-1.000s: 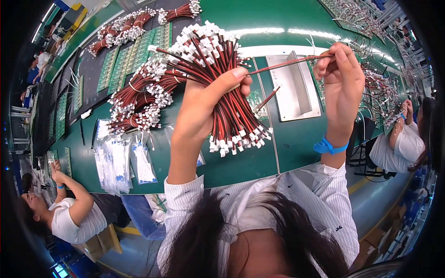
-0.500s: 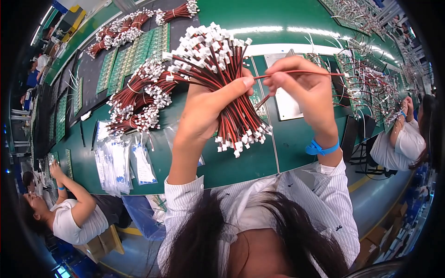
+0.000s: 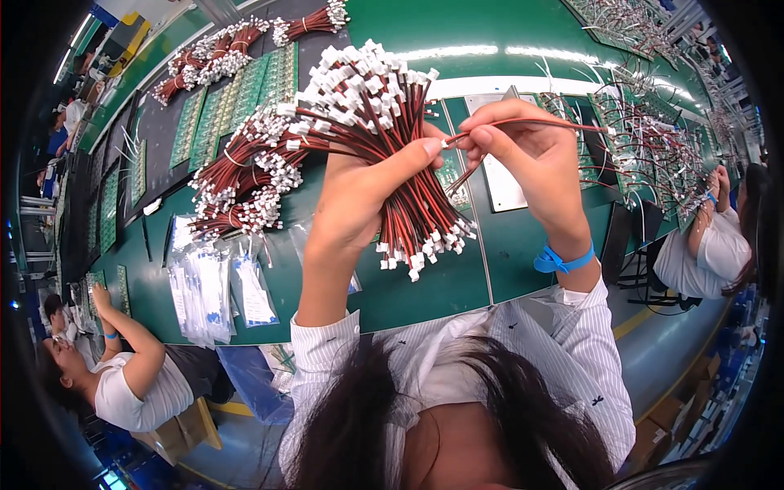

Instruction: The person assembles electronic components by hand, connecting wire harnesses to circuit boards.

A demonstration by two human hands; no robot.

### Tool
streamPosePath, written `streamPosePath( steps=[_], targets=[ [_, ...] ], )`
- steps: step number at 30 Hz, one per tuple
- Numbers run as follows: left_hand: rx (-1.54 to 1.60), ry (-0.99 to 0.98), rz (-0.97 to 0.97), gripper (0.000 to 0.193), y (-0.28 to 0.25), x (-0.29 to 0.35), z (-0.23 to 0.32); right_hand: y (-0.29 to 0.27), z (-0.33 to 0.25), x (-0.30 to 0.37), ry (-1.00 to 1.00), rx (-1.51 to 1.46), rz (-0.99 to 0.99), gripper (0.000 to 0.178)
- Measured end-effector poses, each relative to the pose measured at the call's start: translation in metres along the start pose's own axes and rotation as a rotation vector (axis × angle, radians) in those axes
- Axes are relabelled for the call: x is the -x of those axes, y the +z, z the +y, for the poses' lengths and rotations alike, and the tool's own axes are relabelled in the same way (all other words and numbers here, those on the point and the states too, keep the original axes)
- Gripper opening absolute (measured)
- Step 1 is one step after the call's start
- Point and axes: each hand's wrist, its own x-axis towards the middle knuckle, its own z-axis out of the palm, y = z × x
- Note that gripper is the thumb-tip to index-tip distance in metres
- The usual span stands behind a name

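A thick bundle of red and black cables [image 3: 394, 163] with white connectors at both ends is gripped around its middle by my left hand [image 3: 347, 196]. The bundle fans out at its upper end, over the green table. Just right of it, my right hand [image 3: 527, 151] pinches a single red-and-black cable [image 3: 563, 122] between thumb and fingers. One white connector of that cable sits by my left thumb tip; the cable's other end reaches out to the right. A blue band [image 3: 565, 260] circles my right wrist.
Several tied cable bundles [image 3: 245, 167] lie left of my hands, near green circuit boards [image 3: 237, 98] on a dark mat. Clear plastic bags [image 3: 200, 294] rest at the table's near left edge. A white plate [image 3: 506, 184] and wired boards [image 3: 645, 147] are to the right. Co-workers sit on both sides.
My right hand has shifted slightly left, and the single cable bends more above its fingers. A white connector now shows beside my left thumb. The bundle stays in my left hand.
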Motion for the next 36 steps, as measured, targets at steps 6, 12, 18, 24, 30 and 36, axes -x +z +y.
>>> streamPosePath(
  steps=[6,12,18,24,30,36],
  targets=[
    [-0.111,0.060,0.045,0.009,0.004,0.004,-0.001,0.000,0.000,0.000,0.049,0.039,0.007,0.012],
    [-0.234,0.101,0.075,0.009,0.008,0.001,-0.003,0.003,0.004,0.002,0.014,0.116,0.048,0.010],
    [-0.227,0.153,0.107,0.013,-0.003,0.004,0.016,-0.039,0.023,0.029,-0.066,0.237,0.262,0.011],
    [0.055,0.221,0.255,0.012,-0.037,-0.004,0.029,-0.053,0.068,0.066,0.241,0.622,-0.018,0.008],
    [0.138,0.201,0.220,0.014,-0.045,0.004,0.036,-0.052,0.097,0.056,0.014,0.810,-0.240,0.007],
    [0.150,0.205,0.200,0.015,-0.043,0.007,0.035,-0.049,0.096,0.060,-0.008,0.795,-0.273,0.006]
  ],
)
